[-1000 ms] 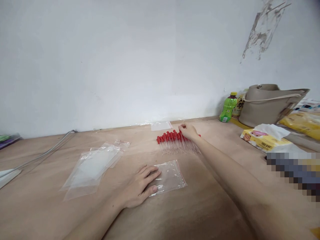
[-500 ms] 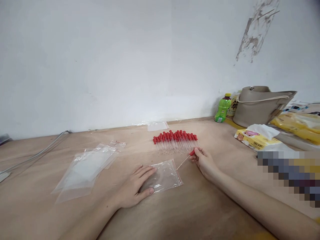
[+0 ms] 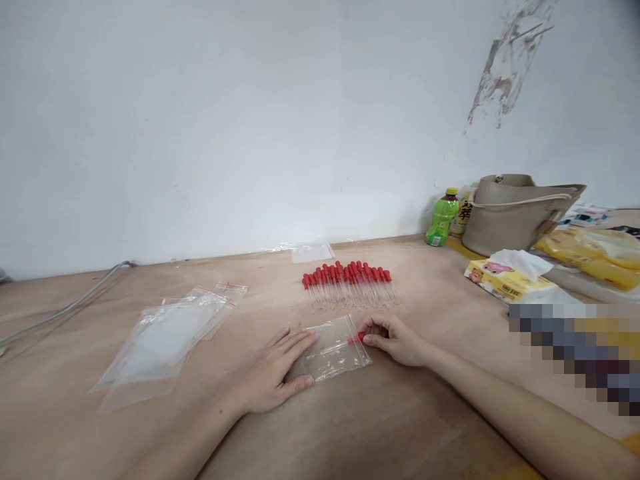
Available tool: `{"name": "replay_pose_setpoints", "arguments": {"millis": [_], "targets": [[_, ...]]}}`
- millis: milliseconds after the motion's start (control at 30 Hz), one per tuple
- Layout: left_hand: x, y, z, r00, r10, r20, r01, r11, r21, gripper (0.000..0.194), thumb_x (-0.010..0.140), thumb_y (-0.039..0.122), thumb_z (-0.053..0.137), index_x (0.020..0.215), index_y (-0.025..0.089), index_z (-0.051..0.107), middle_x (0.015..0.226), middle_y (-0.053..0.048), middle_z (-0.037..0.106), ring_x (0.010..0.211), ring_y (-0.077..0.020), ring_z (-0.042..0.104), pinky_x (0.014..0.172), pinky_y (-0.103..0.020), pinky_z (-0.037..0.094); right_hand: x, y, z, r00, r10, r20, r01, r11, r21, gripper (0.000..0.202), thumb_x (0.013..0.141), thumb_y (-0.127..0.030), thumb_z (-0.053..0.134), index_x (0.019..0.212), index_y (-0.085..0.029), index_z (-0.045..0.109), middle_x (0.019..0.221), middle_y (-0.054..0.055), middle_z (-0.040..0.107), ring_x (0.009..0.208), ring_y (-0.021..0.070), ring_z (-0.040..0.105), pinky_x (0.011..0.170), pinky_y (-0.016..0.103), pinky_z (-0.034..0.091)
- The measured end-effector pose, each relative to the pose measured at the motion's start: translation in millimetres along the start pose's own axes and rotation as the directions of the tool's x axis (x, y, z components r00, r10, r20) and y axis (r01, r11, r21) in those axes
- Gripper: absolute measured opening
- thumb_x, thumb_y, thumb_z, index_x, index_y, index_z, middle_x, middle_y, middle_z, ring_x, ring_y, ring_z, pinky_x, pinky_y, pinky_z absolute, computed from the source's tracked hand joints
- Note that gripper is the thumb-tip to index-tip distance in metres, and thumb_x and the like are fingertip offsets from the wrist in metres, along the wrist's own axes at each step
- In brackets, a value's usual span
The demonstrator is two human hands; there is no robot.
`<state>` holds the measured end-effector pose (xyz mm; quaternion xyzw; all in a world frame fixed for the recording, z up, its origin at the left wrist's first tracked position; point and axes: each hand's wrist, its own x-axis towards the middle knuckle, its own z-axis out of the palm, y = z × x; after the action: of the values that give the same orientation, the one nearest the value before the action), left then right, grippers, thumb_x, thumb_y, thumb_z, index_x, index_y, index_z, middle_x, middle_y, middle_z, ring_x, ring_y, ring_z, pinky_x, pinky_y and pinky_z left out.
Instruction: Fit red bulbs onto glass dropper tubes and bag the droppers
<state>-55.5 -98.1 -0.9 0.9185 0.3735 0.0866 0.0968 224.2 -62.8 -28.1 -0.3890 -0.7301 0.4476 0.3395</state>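
Observation:
A clear zip-lock bag [image 3: 336,367] lies flat on the table, its red-lined mouth to the right. My left hand [image 3: 275,373] rests on the bag's left end, palm down with fingers spread. My right hand [image 3: 397,341] pinches the red rubber bulb of a dropper [image 3: 354,339] at the mouth. The dropper's thin clear tube points left and lies within the bag's outline. Beyond the bag, a row of droppers [image 3: 347,275] lies side by side, red bulbs toward the wall and tubes toward me.
Several overlapping clear bags [image 3: 160,340] lie to the left, near a grey cable [image 3: 85,300]. Another bag [image 3: 313,253] lies by the wall. On the right are a green bottle [image 3: 443,219], a grey-beige handbag [image 3: 510,217], a tissue box [image 3: 510,281] and yellow packaging [image 3: 595,257].
My right hand has moved left and toward me, carrying the dropper from outside the bag's mouth so its tube now lies within the bag. My left hand stays on the bag.

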Motion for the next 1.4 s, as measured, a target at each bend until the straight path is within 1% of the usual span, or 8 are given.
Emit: {"name": "replay_pose_setpoints", "arguments": {"millis": [200,400,533,667,767,867,1033,1400], "targets": [[4,3,2.9,1.000,0.019,-0.021,-0.019,1.000,-0.006,0.058,0.085,0.046,0.039,0.135,0.023,0.019,0.136,-0.006,0.033,0.125,-0.0222,0.027,0.104,-0.045,0.018,3,-1,8,0.996,-0.033,0.079,0.036,0.999,-0.040,0.019,0.073,-0.034,0.057,0.075,-0.015,0.058,0.062,-0.001,0.052,0.056,0.0097,0.045,0.051,0.021,0.035],[5,8,0.8,0.997,0.047,-0.064,-0.049,0.998,-0.040,0.046,0.084,0.044,0.041,0.123,0.022,0.035,0.131,-0.007,0.040,0.122,-0.0227,0.033,0.103,-0.045,0.021,4,-8,9,0.976,-0.197,0.089,0.212,0.947,-0.240,0.021,0.075,-0.034,0.055,0.064,-0.019,0.065,0.072,0.001,0.058,0.071,0.0136,0.051,0.069,0.025,0.039],[4,9,-1.0,0.998,0.030,-0.052,-0.033,0.997,-0.069,0.029,0.084,0.043,0.041,0.102,0.021,0.046,0.131,-0.006,0.040,0.122,-0.0220,0.032,0.104,-0.044,0.020,6,-7,3,0.980,-0.126,0.154,0.149,0.978,-0.145,0.024,0.078,-0.036,0.050,0.067,-0.020,0.065,0.073,0.001,0.059,0.072,0.0142,0.053,0.068,0.025,0.040],[3,8,-2.0,0.999,0.019,-0.050,-0.023,0.995,-0.093,0.023,0.084,0.041,0.041,0.092,0.020,0.044,0.130,-0.007,0.041,0.122,-0.0216,0.033,0.104,-0.043,0.020,21,3,-15,0.989,-0.005,-0.147,-0.025,0.980,-0.199,0.022,0.075,-0.036,0.051,0.076,-0.017,0.063,0.072,0.002,0.062,0.063,0.0143,0.053,0.057,0.024,0.039],[3,8,-2.5,0.999,0.011,-0.049,-0.016,0.996,-0.092,0.021,0.085,0.040,0.040,0.086,0.020,0.044,0.131,-0.006,0.040,0.122,-0.0214,0.032,0.104,-0.043,0.021,45,2,-30,0.930,-0.103,-0.352,-0.087,0.870,-0.486,0.019,0.075,-0.033,0.051,0.074,-0.018,0.063,0.070,0.002,0.063,0.062,0.0138,0.052,0.059,0.024,0.037],[2,8,-2.8,0.999,0.007,-0.043,-0.010,0.996,-0.086,0.020,0.087,0.038,0.037,0.086,0.020,0.046,0.132,-0.005,0.039,0.123,-0.0209,0.031,0.104,-0.043,0.020,74,-7,-40,0.909,-0.165,-0.383,-0.171,0.689,-0.704,0.019,0.078,-0.030,0.047,0.080,-0.022,0.064,0.076,0.001,0.063,0.073,0.0153,0.053,0.070,0.028,0.034],[2,8,-2.5,0.999,0.021,-0.027,-0.022,0.998,-0.055,0.029,0.090,0.034,0.032,0.114,0.021,0.041,0.134,-0.005,0.036,0.124,-0.0183,0.029,0.105,-0.042,0.018,116,-10,-37,0.901,-0.156,-0.404,-0.232,0.615,-0.754,0.026,0.082,-0.031,0.043,0.097,-0.024,0.063,0.092,0.008,0.059,0.095,0.0227,0.047,0.079,0.036,0.025],[1,8,-2.7,1.000,0.025,0.000,-0.025,0.999,-0.027,0.040,0.089,0.036,0.033,0.127,0.024,0.035,0.136,-0.004,0.034,0.125,-0.0188,0.028,0.105,-0.044,0.017,157,-9,-19,0.835,-0.073,-0.545,-0.349,0.696,-0.627,0.027,0.077,-0.039,0.048,0.080,-0.021,0.067,0.095,0.011,0.056,0.097,0.0273,0.045,0.082,0.043,0.024]]}}
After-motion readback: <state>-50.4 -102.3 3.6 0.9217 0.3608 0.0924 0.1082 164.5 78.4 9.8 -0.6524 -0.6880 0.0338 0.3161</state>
